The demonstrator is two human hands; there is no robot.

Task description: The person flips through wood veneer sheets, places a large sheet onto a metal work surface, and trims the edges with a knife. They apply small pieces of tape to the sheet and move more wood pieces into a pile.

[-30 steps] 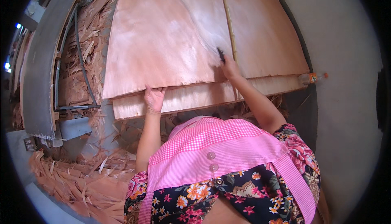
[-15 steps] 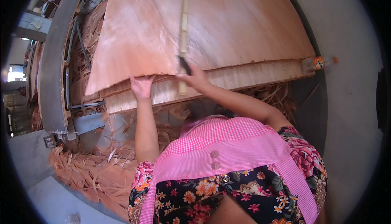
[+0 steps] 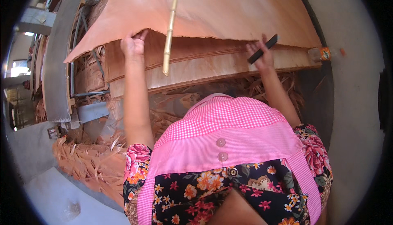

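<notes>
Currently, a broad reddish-brown sheet (image 3: 229,14) is observed across the upper centre of the frame, on top of a stack of similar sheets (image 3: 204,68). Its near edge is held raised toward the left, where a dark gap is exposed above the stack; its left corner is seen to project past the stack. The edge is gripped by the left hand (image 3: 133,47), left of centre, with the fingers curled at it and the palm turned to the camera. A flat black tool (image 3: 263,49) is grasped in the right hand (image 3: 262,57), right of centre, and is held aslant across the fingers. The fingertips of that hand are placed at the sheet's edge; whether the sheet is also pinched there cannot be told.

A jointed bamboo stick (image 3: 170,32) is noted lying lengthwise over the sheet, between the hands, its lower end projecting past the raised edge. A clear plastic bottle (image 3: 317,55) with an orange label is located at the stack's right end. Wood-coloured strips (image 3: 90,163) are heaped at lower left. A long grey board (image 3: 61,61) is recorded at upper left, beside metal bars (image 3: 90,94). A pink checked apron (image 3: 221,120) is worn over a floral garment (image 3: 200,184).
</notes>
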